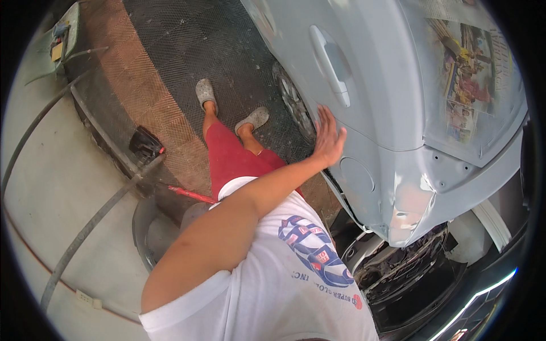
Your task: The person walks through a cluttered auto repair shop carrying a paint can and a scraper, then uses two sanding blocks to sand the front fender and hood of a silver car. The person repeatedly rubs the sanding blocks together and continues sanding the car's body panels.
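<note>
My left hand (330, 139) lies with fingers outstretched against the side of a grey-primed car body (364, 113), between the door handle (330, 65) and the round fuel flap (357, 173). Nothing is held in it. Below the flap, the rear corner of the body carries a pale, sanded-looking patch (410, 207) with white edges. Printed paper sheets (469, 74) cover part of the upper surface at the right. My right hand is out of view.
A wheel (293, 99) sits beneath the car's side. Ribbed matting (210, 40) covers the floor under my feet. A black dustpan (147, 146) lies at the left, near dark hoses (94, 233) along the wall. Dark car parts (406, 267) stand at the lower right.
</note>
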Motion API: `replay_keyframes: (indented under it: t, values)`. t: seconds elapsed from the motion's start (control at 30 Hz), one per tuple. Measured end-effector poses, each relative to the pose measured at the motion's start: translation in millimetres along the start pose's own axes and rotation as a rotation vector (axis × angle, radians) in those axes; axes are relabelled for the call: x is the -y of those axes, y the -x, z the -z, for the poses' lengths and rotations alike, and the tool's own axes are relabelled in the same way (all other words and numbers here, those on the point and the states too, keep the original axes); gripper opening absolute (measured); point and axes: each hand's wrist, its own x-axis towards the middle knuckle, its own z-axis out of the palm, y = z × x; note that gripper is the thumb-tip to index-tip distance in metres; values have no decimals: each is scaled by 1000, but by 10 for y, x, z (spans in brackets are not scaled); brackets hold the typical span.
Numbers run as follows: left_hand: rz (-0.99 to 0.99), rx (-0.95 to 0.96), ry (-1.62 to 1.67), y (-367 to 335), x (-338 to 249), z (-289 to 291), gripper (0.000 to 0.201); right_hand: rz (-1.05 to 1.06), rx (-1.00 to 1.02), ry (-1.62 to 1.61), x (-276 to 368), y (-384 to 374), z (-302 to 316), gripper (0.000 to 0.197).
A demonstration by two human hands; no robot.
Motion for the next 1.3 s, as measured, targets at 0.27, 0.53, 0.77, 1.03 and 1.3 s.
replay_keyframes:
  t: [0.27, 0.53, 0.77, 1.03, 1.3]
  values:
    - [318, -99, 740, -2096, 569, 1243, 103, 5, 33, -4, -360, -324, 208, 40]
    - [-5, -185, 43, -134, 54, -99, 96, 11, 34, -18, -436, -371, 226, 39]
    - [230, -145, 426, -1451, 577, 856, 100, 56, 1, 24, -436, -461, 446, 39]
    - [-359, -260, -159, -1011, 59, 716, 95, 22, 10, -32, -585, -445, 308, 40]
    - [-63, 187, -182, 556, 113, -235, 97, 87, -17, -60, -810, -707, 205, 42]
